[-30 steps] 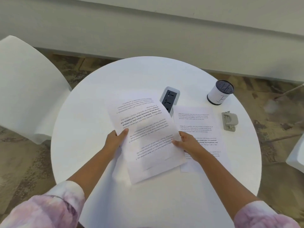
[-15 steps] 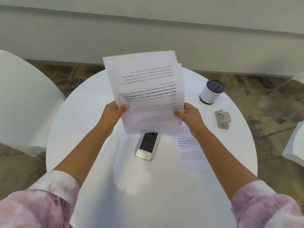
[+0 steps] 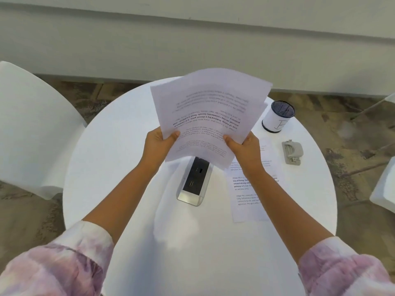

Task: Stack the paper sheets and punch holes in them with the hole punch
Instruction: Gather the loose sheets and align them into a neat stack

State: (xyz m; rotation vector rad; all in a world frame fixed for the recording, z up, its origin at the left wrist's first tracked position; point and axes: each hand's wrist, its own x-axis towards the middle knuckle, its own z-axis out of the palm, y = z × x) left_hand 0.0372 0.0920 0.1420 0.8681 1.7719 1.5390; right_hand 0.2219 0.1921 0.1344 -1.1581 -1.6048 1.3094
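Paper sheets, held bundle: several printed pages, exact count not readable since the edges overlap and fan slightly at the upper right; raised above the round white table, text upside down to the wearer, the bundle tilted with its far end toward the upper right. Paper sheet, loose: one, printed, lying flat on the table's right half, partly covered by the right forearm. Hole punch: one, grey, resting on the table near its right edge, just right of the loose sheet and apart from both hands. Cup: one, white with dark rim and mesh-like dark top, standing upright on the table behind the hole punch. Power and socket module: one, silver frame with black face, set in the table centre, its far end hidden under the held bundle. Chairs: one white seat at left; parts of another white item at the right edge, too cropped to identify. Left hand: one, grips the bundle's near left corner, thumb on top, fingers beneath. Right hand: one, grips the near right corner, thumb on the page face, fingers curled behind. Both forearms extend forward, bare from pink-and-white mottled sleeves at the elbows
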